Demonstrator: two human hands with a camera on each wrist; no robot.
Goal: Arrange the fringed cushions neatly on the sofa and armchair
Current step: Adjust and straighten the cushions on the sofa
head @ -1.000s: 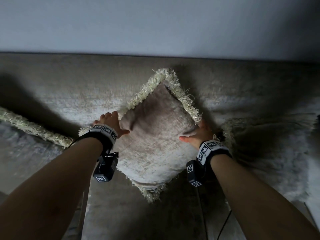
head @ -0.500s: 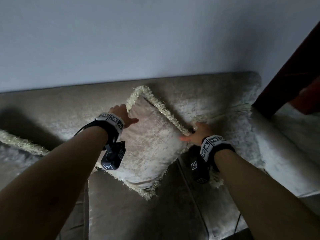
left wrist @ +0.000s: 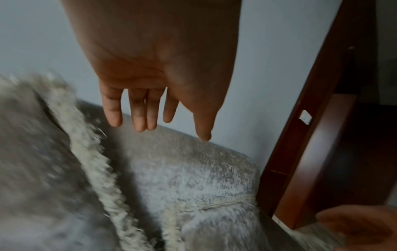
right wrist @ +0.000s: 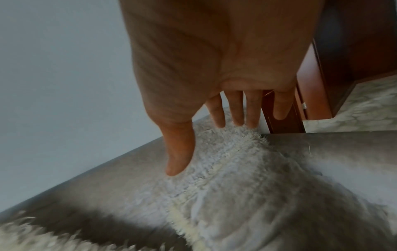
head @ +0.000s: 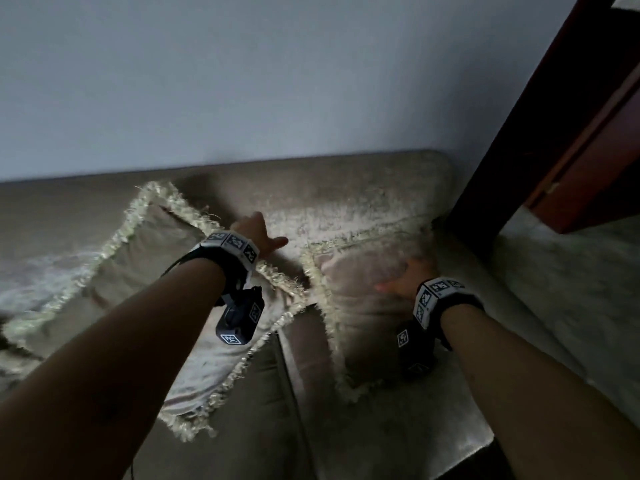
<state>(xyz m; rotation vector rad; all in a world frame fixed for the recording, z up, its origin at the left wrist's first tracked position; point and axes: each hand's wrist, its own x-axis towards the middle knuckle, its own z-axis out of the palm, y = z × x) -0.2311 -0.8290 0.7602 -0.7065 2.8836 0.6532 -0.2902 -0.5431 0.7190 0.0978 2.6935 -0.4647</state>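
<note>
Corner cushion (head: pixel 360 306) at 3 o'clock judged soft, light, compressible; best taken at side edges inside fringe. Left hand (head: pixel 254 233), right hand (head: pixel 405 278): fingers extended, nothing held.

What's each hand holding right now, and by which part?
Nothing is held. The left hand is open with straight fingers, off the tilted beige fringed cushion. The right hand lies open on the corner cushion.

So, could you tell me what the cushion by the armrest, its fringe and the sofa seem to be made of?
The cushion by the armrest looks like a soft beige chenille or velvet: patchy sheen, short pile. Its fringe seems to be pale cream yarn or thread, loose and shaggy. The sofa appears upholstered in similar plush fabric, brushed light and dark. The fibre itself cannot be told.
</note>
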